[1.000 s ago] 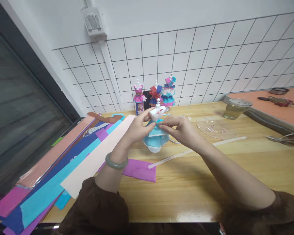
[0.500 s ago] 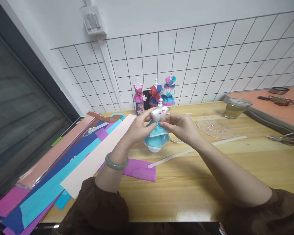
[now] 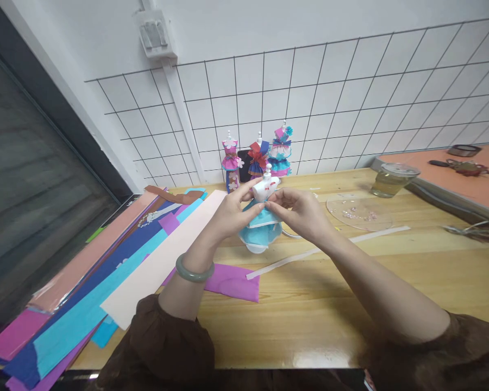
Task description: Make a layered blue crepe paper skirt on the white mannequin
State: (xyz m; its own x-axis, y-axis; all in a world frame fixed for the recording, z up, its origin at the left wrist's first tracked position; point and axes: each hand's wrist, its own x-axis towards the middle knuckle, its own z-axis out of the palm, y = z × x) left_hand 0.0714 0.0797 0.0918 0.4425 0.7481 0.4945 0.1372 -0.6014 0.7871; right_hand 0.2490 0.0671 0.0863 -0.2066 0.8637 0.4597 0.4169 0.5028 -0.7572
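A small white dress form (image 3: 264, 188) with red marks on its bust stands tilted over the table, dressed in a layered light-blue paper skirt (image 3: 257, 235) with white edging. My left hand (image 3: 238, 212) is closed on its left side, thumb at the waist and fingers behind the bust. From the other side my right hand (image 3: 295, 209) pinches at the waist, its thumb and forefinger meeting my left thumb. Whatever small bit lies between those fingertips is hidden. The round base shows below the skirt.
Several dressed mini mannequins (image 3: 281, 149) stand against the white grid wall. Crepe paper strips (image 3: 163, 260) are piled at left, beside a purple sheet (image 3: 232, 282). A white strip (image 3: 283, 263), a clear dish (image 3: 358, 214) of beads and a lidded cup (image 3: 393, 179) lie to the right.
The dress form's top has tipped slightly to the right. My fingertips have closed in together over the waist, covering the small blue piece seen there before.
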